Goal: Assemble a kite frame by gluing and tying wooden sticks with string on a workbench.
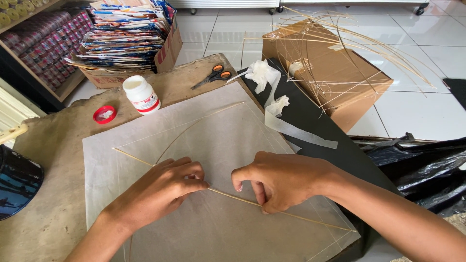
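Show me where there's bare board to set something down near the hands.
Bare board lies left of the paper sheet, below the red lid and beside the dark container. A smaller patch sits between the glue bottle and scissors. It is crowded mid-sheet, where the left hand and right hand press the bamboo stick.

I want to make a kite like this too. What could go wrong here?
The thin paper sheet might tear or wrinkle where the left hand and right hand press the bamboo stick onto it. That slim stick could snap if bent. The open glue bottle, its red cap off, could tip and spill.
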